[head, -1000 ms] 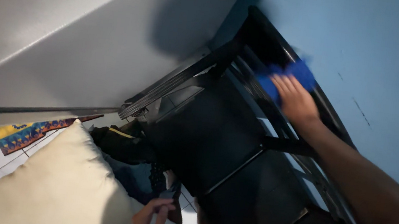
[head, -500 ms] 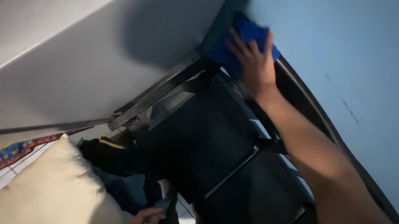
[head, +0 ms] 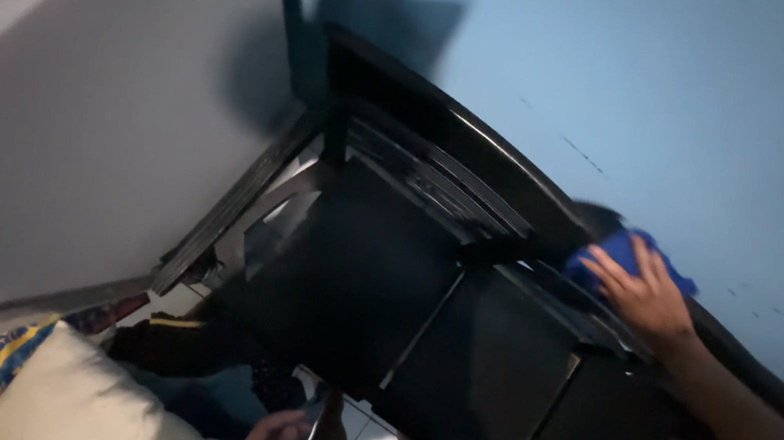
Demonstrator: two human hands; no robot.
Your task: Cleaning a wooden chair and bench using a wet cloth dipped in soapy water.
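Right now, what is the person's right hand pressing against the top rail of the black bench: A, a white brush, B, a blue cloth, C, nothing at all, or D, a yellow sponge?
B: the right hand lies flat on a blue cloth pressed to the top rail of the black bench, beside the blue wall.
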